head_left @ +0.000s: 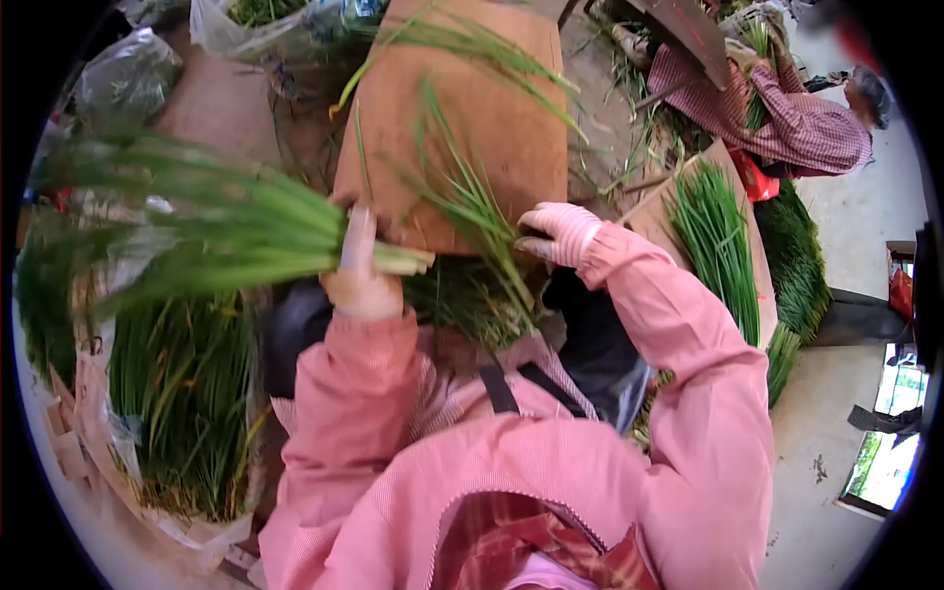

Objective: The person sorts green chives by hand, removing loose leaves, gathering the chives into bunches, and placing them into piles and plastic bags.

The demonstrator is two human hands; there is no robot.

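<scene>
My left hand (366, 277) is closed round a thick bunch of garlic chives (265, 228). Its pale cut ends stick out to the right of the fist, and the leaf tips on the left are blurred by motion. My right hand (559, 234), in a striped glove, has its fingers curled on a few loose chive leaves (482, 211) at the near edge of a brown wooden board (442, 147). These leaves slant across the edge and hang down towards my lap. More stray leaves (472, 44), some yellowed, lie across the board's far part.
On the left, a large pile of chives (182, 403) lies on plastic sheeting. A neat chive bundle (716, 246) rests on a board at right, beside more bundles (792, 256). Plastic bags (128, 79) stand at the back left. Another person (787, 123) sits at upper right holding chives.
</scene>
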